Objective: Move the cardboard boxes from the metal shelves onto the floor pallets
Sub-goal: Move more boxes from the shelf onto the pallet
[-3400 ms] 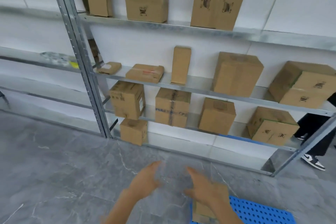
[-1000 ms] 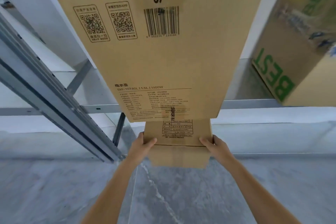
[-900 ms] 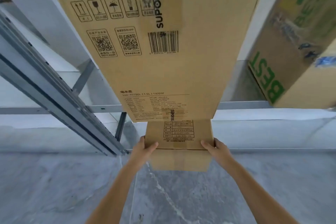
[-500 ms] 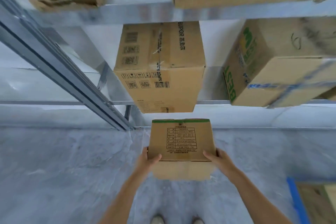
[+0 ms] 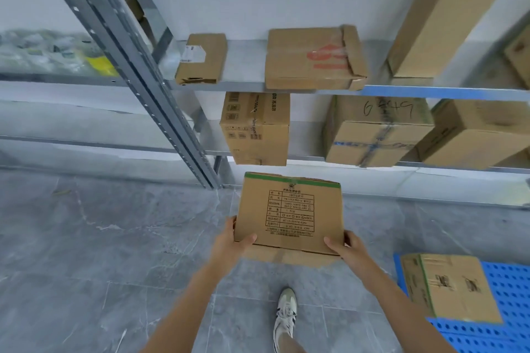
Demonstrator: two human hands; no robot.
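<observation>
The held box (image 5: 289,213) sits at centre frame, lifted above the grey floor (image 5: 100,238) and in front of the metal shelves (image 5: 401,92); its printed face with a table label is turned up toward the camera, with a green strip along the far edge.

The left hand (image 5: 232,241) grips the box at its lower left corner; the thumb lies on the printed face, and the remaining fingers wrap the side and are hidden by the box. The right hand (image 5: 348,246) grips the lower right corner; the thumb lies on the printed face, and the fingers (image 5: 350,238) curl round the right edge. The box lies between the two hands, clamped at its near corners; its far half projects beyond the fingers.

The blue pallet (image 5: 510,289) lies at lower right of the frame, apart from the held box; one pallet box (image 5: 450,286) rests on it. One shoe (image 5: 285,312) stands on the floor below the held box.

On the shelves, upper centre: a flat box (image 5: 202,59) and a red-printed box (image 5: 314,59) lie side by side, apart; a tall box (image 5: 447,14) stands at upper right. One level down: a barcode box (image 5: 256,129), directly above the held box in the frame; a blue-taped box (image 5: 375,135) lies to its right. A perforated upright (image 5: 149,71) runs diagonally across the upper left.
</observation>
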